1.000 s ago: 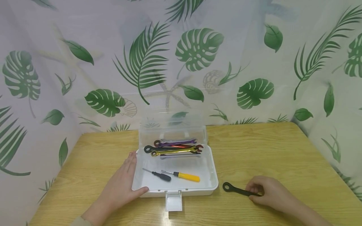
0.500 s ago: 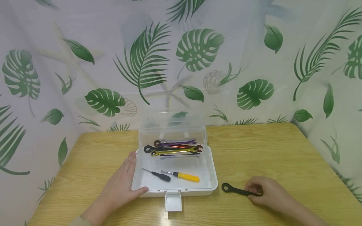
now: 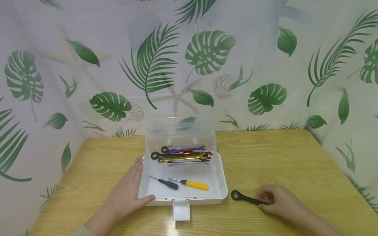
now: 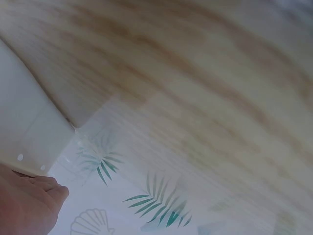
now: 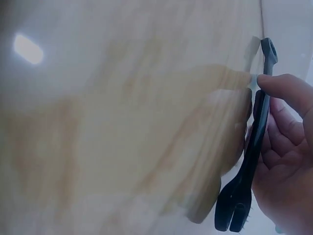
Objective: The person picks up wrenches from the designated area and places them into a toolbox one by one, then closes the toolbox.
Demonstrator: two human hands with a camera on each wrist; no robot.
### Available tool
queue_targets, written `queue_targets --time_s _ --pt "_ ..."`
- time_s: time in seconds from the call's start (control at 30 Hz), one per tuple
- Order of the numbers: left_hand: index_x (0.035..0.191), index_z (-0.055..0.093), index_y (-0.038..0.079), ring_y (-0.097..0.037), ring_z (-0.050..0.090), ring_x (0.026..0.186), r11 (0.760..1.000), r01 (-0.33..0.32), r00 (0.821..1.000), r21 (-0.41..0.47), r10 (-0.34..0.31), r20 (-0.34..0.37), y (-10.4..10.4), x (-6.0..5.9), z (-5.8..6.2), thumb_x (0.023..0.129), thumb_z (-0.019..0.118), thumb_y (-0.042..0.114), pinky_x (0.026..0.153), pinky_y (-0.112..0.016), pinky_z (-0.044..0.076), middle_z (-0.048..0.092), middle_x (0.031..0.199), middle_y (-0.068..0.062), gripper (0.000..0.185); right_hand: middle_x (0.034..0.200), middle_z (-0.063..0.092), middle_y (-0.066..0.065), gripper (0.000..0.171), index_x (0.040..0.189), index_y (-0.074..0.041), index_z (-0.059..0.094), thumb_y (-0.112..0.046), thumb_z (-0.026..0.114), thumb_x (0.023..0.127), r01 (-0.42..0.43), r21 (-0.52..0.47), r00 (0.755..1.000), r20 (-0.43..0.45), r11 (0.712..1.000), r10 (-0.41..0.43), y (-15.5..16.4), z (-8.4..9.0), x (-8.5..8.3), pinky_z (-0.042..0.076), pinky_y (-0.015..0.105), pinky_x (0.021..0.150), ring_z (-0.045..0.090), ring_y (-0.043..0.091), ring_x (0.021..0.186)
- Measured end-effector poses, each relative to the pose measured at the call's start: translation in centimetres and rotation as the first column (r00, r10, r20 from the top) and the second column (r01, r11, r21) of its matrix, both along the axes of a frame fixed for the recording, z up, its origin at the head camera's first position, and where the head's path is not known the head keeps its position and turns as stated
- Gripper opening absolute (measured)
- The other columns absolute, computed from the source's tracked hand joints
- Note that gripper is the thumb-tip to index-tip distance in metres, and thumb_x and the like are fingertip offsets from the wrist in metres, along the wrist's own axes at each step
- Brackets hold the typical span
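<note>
Right hand [image 3: 279,200] curls its fingers round the shank of a black wrench [image 3: 246,197] lying on the table [image 3: 280,157], just right of an open white toolbox [image 3: 220,183]; the wrist view shows the thumb and fingers pinching the tool. Left hand [image 3: 128,191] rests flat and relaxed against the box's left wall, thumb on its front rim, holding nothing. By the look of it, this is the pick-up step: the wrench is gripped but not yet lifted, and the next move likely calls for raising it clear of the rim and over to the box. Counted: one wrench outside; about five stacked wrenches [image 3: 181,154] at the back of the box, the exact number hard to tell; two screwdrivers, one black [image 3: 165,183], one yellow [image 3: 190,184].
</note>
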State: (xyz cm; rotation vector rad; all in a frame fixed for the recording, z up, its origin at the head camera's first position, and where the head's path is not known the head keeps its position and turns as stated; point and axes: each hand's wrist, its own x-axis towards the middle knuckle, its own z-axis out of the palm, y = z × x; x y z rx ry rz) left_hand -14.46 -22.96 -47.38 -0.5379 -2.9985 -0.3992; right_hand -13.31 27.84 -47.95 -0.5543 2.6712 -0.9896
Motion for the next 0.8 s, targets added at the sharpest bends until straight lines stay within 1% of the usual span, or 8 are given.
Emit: queue_targets --time_s 0.2,0.3,0.43,0.53,0.63,0.8 --pt "0.163 0.024 -0.011 -0.044 0.028 0.161 1.000 0.005 1.000 0.003 -0.005 -0.008 -0.1 -0.1 -0.1 0.087 0.072 0.068 0.129 -0.056 0.035 0.024 0.173 -0.029 0.120 0.088 0.071 -0.008 0.014 0.095 -0.012 0.074 -0.009 0.084 0.086 -0.032 -0.036 0.999 -0.022 0.999 0.031 0.0 0.0 -0.4 0.055 0.019 0.066 0.055 -0.006 0.077" --pt "0.163 0.024 -0.012 -0.044 0.028 0.161 1.000 0.010 1.000 0.004 -0.010 -0.014 -0.1 -0.1 0.0 0.087 0.072 0.068 0.129 -0.055 0.034 0.025 0.173 -0.029 0.119 0.089 0.072 -0.007 0.013 0.096 -0.011 0.074 -0.009 0.084 0.087 -0.047 -0.054 0.998 -0.032 0.997 0.045 0.1 0.0 -0.6 0.055 0.020 0.066 0.056 -0.006 0.077" --pt "0.163 0.024 -0.012 -0.044 0.029 0.161 1.000 0.015 1.000 0.004 -0.015 -0.021 -0.1 -0.1 0.0 0.087 0.072 0.068 0.129 -0.055 0.034 0.025 0.173 -0.029 0.120 0.090 0.072 -0.007 0.013 0.097 -0.011 0.075 -0.010 0.083 0.088 -0.022 -0.053 1.000 -0.018 0.998 0.021 0.3 0.2 -0.9 0.055 0.020 0.066 0.057 -0.006 0.078" --pt "0.163 0.024 -0.012 -0.044 0.029 0.161 1.000 0.017 1.000 0.004 -0.017 -0.023 -0.1 -0.1 -0.1 0.087 0.072 0.068 0.129 -0.055 0.035 0.025 0.173 -0.029 0.120 0.089 0.072 -0.008 0.013 0.097 -0.012 0.076 -0.009 0.084 0.087 0.002 -0.053 0.999 -0.045 0.999 -0.004 0.4 0.3 -1.0 0.056 0.020 0.067 0.057 -0.006 0.078" --pt "0.163 0.024 -0.012 -0.044 0.029 0.161 1.000 0.018 1.000 0.002 -0.018 -0.024 -0.1 0.0 0.0 0.088 0.072 0.068 0.129 -0.056 0.035 0.025 0.172 -0.030 0.119 0.088 0.072 -0.008 0.015 0.095 -0.012 0.075 -0.007 0.085 0.085 0.014 -0.052 0.995 -0.097 0.999 -0.019 0.3 0.7 -1.3 0.056 0.020 0.066 0.058 -0.006 0.077" --pt "0.162 0.025 -0.013 -0.045 0.030 0.160 1.000 0.021 0.999 -0.001 -0.021 -0.037 -0.1 0.0 0.0 0.088 0.072 0.067 0.128 -0.056 0.035 0.026 0.172 -0.030 0.119 0.086 0.071 -0.008 0.014 0.094 -0.013 0.074 -0.006 0.084 0.087 0.037 -0.036 0.994 -0.102 0.999 -0.040 0.2 1.8 -1.8 0.055 0.020 0.066 0.057 -0.005 0.076"
